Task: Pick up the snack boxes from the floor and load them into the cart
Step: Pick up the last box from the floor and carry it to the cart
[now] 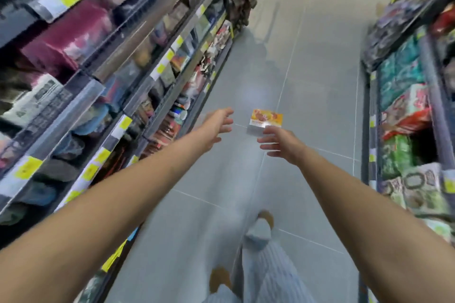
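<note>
Where the snack box [266,120] lies, right hand [280,145] hovers.

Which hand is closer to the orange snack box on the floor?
Right. The right hand is just at the near edge of the orange snack box. The left hand is off to its left, with floor between.

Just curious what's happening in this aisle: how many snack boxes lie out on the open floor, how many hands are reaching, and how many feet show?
Snack box: 1
Hands: 2, left hand and right hand
Feet: 2, far foot and near foot
Total: 5
</note>
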Action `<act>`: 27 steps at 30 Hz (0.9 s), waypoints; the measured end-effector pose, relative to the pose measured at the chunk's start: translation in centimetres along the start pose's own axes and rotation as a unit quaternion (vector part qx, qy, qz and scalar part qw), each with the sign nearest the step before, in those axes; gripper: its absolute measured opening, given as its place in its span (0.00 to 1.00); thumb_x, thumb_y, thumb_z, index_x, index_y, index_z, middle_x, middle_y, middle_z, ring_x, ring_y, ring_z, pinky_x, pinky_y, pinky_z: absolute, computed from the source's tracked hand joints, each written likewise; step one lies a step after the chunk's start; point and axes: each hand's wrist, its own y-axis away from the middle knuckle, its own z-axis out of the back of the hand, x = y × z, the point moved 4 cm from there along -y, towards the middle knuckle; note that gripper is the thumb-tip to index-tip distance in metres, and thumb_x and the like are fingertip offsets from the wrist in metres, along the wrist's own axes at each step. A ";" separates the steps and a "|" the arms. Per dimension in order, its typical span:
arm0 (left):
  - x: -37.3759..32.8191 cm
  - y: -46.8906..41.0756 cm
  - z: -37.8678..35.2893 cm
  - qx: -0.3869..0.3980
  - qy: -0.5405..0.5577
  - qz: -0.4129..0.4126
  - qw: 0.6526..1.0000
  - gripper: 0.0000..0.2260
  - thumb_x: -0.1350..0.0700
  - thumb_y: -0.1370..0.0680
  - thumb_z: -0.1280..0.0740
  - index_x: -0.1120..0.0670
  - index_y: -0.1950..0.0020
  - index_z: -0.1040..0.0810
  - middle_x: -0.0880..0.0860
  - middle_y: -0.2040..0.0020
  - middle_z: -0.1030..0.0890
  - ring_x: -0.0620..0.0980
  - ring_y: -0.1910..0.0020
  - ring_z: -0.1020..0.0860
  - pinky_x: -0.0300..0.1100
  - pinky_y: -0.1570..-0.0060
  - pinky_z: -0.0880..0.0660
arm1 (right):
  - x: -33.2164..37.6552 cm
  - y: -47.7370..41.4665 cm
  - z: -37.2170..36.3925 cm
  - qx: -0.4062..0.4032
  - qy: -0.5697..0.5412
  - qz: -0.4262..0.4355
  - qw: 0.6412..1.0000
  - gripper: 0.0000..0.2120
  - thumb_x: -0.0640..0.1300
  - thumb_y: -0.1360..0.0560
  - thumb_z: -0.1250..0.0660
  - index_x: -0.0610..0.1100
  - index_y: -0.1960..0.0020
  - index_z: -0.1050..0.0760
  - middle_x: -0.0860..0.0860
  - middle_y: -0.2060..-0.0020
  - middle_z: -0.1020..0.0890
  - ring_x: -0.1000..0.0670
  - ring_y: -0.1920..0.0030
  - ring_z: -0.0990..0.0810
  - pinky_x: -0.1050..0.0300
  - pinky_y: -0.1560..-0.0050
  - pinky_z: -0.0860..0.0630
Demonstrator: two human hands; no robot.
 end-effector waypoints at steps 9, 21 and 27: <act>-9.5 -17.9 -10.9 0.036 -0.064 0.038 0.997 0.11 0.50 0.21 0.40 0.52 0.41 0.27 0.49 0.43 0.25 0.49 0.46 0.26 0.43 0.51 0.34 | 7.2 -17.9 13.1 -0.035 -0.017 -0.050 0.998 0.11 0.53 0.23 0.38 0.47 0.48 0.25 0.45 0.50 0.17 0.48 0.55 0.21 0.59 0.62 0.30; -11.8 -39.9 -17.0 -0.021 -0.128 0.072 0.989 0.24 0.52 0.22 0.35 0.59 0.28 0.34 0.54 0.30 0.29 0.52 0.31 0.31 0.39 0.36 0.36 | 9.5 -38.4 21.1 -0.094 -0.066 -0.141 0.983 0.10 0.47 0.22 0.39 0.45 0.43 0.28 0.46 0.52 0.22 0.49 0.59 0.23 0.56 0.58 0.31; -8.6 -51.7 -18.5 -0.011 -0.152 0.132 0.980 0.22 0.52 0.21 0.37 0.60 0.30 0.33 0.56 0.32 0.28 0.54 0.33 0.29 0.39 0.42 0.35 | 7.1 -47.8 21.2 -0.134 -0.100 -0.184 0.969 0.07 0.46 0.21 0.39 0.45 0.45 0.29 0.47 0.49 0.25 0.48 0.50 0.26 0.52 0.49 0.31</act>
